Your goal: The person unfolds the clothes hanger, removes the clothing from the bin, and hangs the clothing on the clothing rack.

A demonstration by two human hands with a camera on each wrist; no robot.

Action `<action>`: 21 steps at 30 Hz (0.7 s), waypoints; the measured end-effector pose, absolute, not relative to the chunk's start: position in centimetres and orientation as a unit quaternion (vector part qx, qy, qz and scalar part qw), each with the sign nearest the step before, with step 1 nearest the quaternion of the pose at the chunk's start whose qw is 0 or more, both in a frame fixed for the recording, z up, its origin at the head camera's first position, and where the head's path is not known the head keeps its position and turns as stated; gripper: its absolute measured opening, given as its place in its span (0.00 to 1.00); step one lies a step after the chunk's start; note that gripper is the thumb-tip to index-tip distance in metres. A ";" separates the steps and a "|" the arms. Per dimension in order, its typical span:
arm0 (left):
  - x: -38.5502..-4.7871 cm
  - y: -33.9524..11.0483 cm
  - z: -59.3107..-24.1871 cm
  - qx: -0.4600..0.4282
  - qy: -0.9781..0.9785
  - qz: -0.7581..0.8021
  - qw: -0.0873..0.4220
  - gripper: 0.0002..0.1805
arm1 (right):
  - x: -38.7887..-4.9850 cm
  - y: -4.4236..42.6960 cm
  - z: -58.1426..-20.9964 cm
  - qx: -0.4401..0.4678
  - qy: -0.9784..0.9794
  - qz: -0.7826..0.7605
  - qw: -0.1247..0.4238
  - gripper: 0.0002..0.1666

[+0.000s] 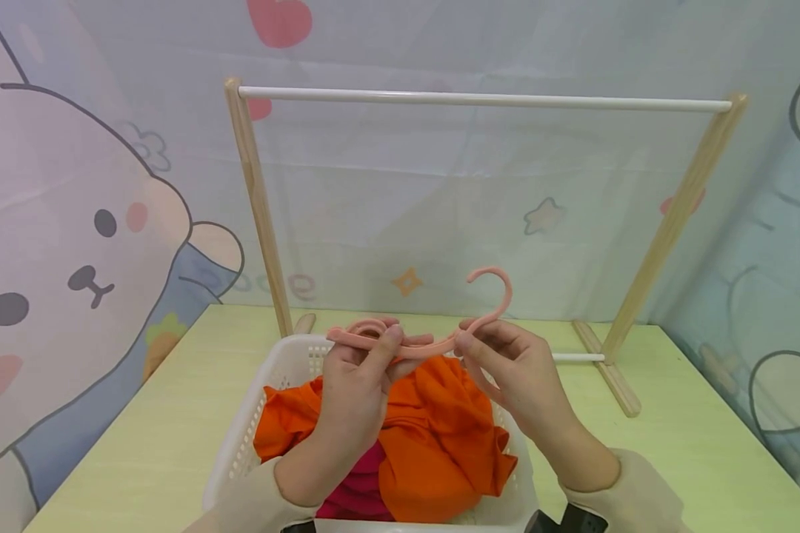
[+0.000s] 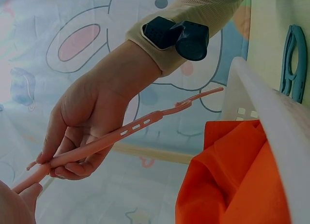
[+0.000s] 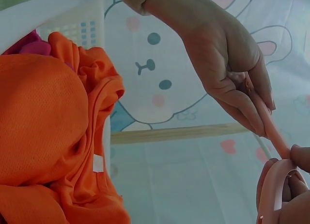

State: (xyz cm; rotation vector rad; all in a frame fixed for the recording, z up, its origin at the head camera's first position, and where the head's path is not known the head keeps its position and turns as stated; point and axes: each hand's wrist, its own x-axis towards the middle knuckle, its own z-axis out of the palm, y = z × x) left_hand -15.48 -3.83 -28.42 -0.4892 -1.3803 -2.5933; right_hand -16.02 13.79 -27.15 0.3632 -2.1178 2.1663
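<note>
Here's the hanger [image 1: 440, 347], up over the basket [image 1: 236, 433] | left hand [image 1: 360, 377] curled, pinching one side | right hand [image 1: 523, 370] curled too, gripping below the hook [image 1: 507, 292] | orange cloth [image 1: 440, 437] inside the basket | rack [image 1: 480, 98] behind

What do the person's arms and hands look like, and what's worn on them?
The left grip and right grip are ungloved hands. The finely ribbed beige fabric left sleeve and beige fabric right sleeve end near the wrists. A two-part black device, one part rounded, sits on the left sleeve; another black device shows at the right cuff. No cables visible.
</note>
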 end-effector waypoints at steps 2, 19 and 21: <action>-15.5 -3.9 -28.5 -0.168 -0.460 -0.869 0.076 0.03 | -16.1 13.9 -27.1 0.115 -0.700 0.703 0.039 0.08; -15.3 -6.3 -28.2 -0.183 -0.505 -0.843 0.035 0.13 | -15.8 15.6 -26.5 0.131 -0.699 0.703 0.010 0.02; -15.3 -6.7 -28.1 -0.187 -0.531 -0.826 0.033 0.14 | -15.8 15.8 -26.5 0.136 -0.710 0.691 0.015 0.01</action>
